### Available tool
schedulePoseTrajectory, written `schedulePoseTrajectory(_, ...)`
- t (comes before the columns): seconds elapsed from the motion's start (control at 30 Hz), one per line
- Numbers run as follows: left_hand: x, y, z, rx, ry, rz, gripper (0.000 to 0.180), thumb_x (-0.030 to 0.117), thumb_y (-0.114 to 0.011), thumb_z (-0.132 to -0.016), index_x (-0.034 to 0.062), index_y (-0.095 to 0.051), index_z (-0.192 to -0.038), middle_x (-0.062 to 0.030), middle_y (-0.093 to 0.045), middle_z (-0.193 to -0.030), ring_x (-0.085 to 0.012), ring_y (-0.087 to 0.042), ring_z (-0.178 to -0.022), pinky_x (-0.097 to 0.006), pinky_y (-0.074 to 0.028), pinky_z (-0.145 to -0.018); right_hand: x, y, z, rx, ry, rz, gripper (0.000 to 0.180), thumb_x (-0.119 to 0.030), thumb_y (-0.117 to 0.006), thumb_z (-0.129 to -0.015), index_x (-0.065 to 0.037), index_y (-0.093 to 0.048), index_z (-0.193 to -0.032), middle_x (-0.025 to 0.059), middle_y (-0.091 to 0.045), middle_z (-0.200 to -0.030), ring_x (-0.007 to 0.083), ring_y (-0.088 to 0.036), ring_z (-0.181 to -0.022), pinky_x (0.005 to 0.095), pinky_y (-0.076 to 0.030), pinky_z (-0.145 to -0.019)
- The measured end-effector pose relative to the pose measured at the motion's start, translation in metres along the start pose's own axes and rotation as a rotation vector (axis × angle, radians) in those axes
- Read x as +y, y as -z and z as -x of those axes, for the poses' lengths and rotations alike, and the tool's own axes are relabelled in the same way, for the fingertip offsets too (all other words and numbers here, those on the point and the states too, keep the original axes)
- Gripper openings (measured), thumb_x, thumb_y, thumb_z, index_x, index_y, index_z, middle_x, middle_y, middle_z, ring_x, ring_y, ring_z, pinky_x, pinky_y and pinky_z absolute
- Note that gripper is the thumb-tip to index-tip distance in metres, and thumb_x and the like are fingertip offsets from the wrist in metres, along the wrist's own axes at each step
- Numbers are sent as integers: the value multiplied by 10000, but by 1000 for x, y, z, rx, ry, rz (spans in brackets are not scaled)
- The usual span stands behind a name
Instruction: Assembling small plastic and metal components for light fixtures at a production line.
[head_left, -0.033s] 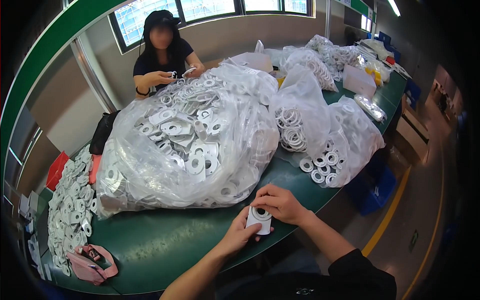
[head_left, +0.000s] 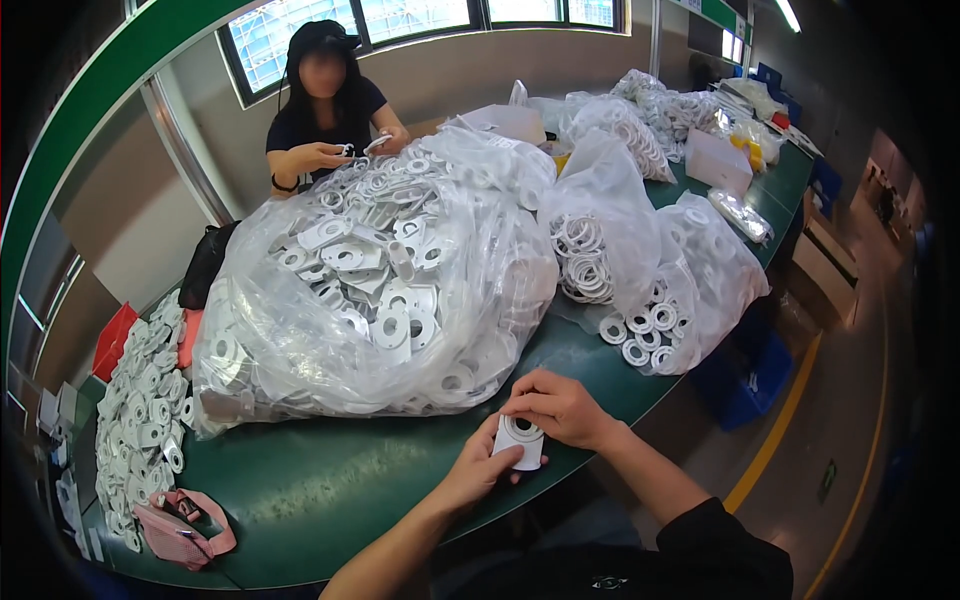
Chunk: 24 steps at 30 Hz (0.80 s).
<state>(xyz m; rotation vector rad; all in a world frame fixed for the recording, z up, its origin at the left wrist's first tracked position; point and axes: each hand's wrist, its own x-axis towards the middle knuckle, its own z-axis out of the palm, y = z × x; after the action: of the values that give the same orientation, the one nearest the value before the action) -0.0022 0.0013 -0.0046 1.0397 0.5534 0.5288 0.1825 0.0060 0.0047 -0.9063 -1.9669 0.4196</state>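
In my left hand (head_left: 480,468) is a flat white plastic plate (head_left: 512,456) with a round hole, the thumb across its face and the fingers underneath. A white ring (head_left: 522,430) sits around the hole at the plate's upper end. My right hand (head_left: 556,406) is closed, its thumb and fingertips pinched on the ring's upper edge; the bent fingers hide part of it. Both hands are just over the near edge of the green table (head_left: 330,480). Beyond them stands a big clear plastic bag (head_left: 465,345), open on top and heaped with similar white plates.
Loose white rings (head_left: 650,335) spill from clear bags at the right. A pile of finished-looking white pieces (head_left: 145,430) lies at the left, near a pink pouch (head_left: 180,530). Across the table a person (head_left: 325,120) holds white parts. A blue bin (head_left: 750,385) stands below the right edge.
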Motion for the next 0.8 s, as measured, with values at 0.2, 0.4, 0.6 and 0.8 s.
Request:
schedulePoseTrajectory(0.2,-6,-1,-2,20,-25,-26,331,115,-453,-923,47,-363,-1234,-93,-612,-974,-138,-630,-815,-178,-420,-537,-3,-1,3,37,27,59,144,-17,-665,-729,-73,-681,-861,53,-597,-853,214,-580,-748,290,-475,-639)
schedulePoseTrajectory(0.4,-10,-7,4,131,-118,-165,346,100,-461,-921,39,-371,-1249,-67,-589,-988,-137,-623,-834,-217,-473,-643,-6,-4,-2,184,-23,-98,134,-42,-670,-744,-46,-682,-877,58,-604,-794,199,-558,-711,281,-436,-643)
schedulePoseTrajectory(0.6,-7,-7,6,110,-175,-235,363,95,-470,-918,20,-379,-1261,-73,-567,-1045,-146,-613,-867,-266,-486,-775,-6,3,3,28,-368,-382,93,-51,-646,-797,-4,-683,-869,50,-608,-792,120,-564,-746,226,-428,-667)
schedulePoseTrajectory(0.8,-4,-5,6,86,-172,-256,369,107,-466,-921,21,-377,-1268,-75,-563,-1055,-141,-609,-872,-264,-479,-784,-8,6,0,-2,-413,-416,92,-39,-639,-800,-2,-682,-872,49,-610,-803,117,-564,-753,222,-427,-673)
